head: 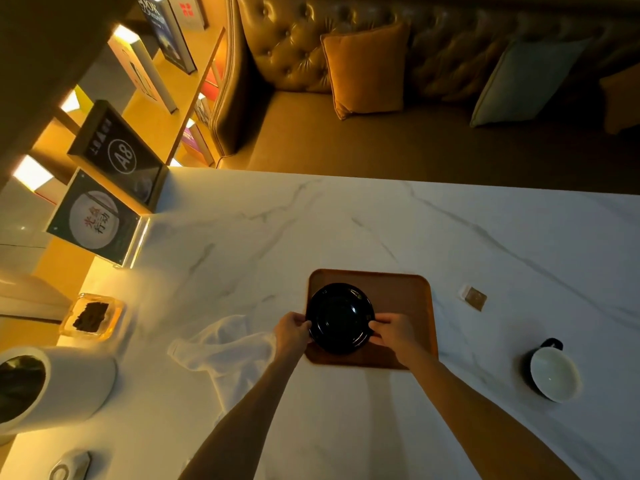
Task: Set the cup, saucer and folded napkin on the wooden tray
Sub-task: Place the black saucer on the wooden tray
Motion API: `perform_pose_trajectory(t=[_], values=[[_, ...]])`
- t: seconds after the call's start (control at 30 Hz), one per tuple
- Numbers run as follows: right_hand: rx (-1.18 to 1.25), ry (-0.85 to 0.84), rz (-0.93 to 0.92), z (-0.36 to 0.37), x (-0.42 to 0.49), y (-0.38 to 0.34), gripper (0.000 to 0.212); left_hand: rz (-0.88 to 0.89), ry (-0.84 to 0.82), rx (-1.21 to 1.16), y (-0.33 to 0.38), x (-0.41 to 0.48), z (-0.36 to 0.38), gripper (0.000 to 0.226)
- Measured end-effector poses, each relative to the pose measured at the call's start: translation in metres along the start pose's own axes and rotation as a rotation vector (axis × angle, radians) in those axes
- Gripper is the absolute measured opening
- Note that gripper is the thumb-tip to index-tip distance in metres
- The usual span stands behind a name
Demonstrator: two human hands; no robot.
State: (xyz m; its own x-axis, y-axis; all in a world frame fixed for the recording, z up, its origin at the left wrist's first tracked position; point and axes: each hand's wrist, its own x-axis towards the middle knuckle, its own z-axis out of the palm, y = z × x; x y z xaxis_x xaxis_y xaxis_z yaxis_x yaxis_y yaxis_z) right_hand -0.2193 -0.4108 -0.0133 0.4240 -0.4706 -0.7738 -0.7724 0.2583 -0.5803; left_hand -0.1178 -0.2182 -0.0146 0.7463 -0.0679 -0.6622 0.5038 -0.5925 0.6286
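A black saucer (340,317) lies on the left half of the wooden tray (401,299) in the middle of the marble table. My left hand (292,332) grips the saucer's left rim and my right hand (393,332) grips its right rim. A white cloth napkin (225,351) lies crumpled and unfolded on the table just left of the tray, beside my left wrist. The cup (554,374), dark outside and white inside with a dark handle, stands on the table to the right of the tray.
A small wrapped packet (473,297) lies right of the tray. At the left edge stand a glass ashtray (91,318), a white cylindrical container (59,382) and framed signs (114,157). A tufted sofa with cushions (367,69) lies beyond the table's far edge.
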Motion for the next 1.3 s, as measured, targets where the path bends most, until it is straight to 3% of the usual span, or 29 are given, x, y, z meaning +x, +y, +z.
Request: perform_pose_trajectory(t=[0.47,0.6,1.3], values=[[-0.027,-0.028,0.004,0.003,0.016,0.000,0.043,-0.025,-0.027,0.128,0.009,0.022,0.003,0.009],[-0.189,0.022,-0.120,0.004,0.014,0.005,0.039,-0.040,-0.047,0.175,0.012,0.023,0.004,0.010],[-0.260,0.068,-0.155,0.010,0.013,0.004,0.034,-0.009,0.022,0.130,0.007,0.018,0.009,0.014]])
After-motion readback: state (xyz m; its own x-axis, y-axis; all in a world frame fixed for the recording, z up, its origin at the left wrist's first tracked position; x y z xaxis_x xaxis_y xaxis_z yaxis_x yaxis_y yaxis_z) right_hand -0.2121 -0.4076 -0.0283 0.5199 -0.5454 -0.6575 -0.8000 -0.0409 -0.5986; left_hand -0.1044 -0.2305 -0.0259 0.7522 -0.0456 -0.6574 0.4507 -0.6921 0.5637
